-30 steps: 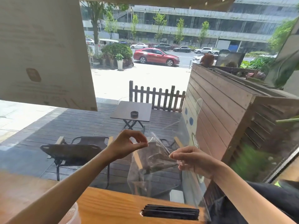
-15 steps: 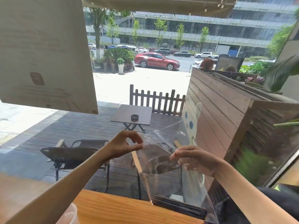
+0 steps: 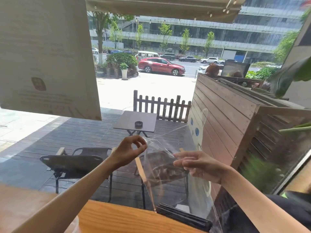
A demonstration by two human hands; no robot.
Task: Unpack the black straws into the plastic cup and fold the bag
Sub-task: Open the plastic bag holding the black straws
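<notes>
**Clear plastic, thin grip: straws near the worktop edge**

Wooden worktop nearest, with the rim of a plastic cup just showing at the bottom edge, left of centre. Black straws bunched at the bottom of the clear bag, resting at the worktop's far right edge, not yet in the cup. Bag held upright above them, mouth uppermost.

Left hand pinching the bag's upper left corner between thumb and forefinger. Right hand at the bag's right side, fingers loosely curled and mostly spread; hard to say whether gripping the film or merely touching it.

Likely risks: slippery film sliding out of so small a pinch, dropping the bag and rolling straws off the edge toward the lap; bag tipped before being aimed over the cup, spilling straws across the wood; cup well to the left, nearly out of view, easily knocked by the left forearm.

Beyond the glass, patio chairs, a small table and the street: no bearing.
</notes>
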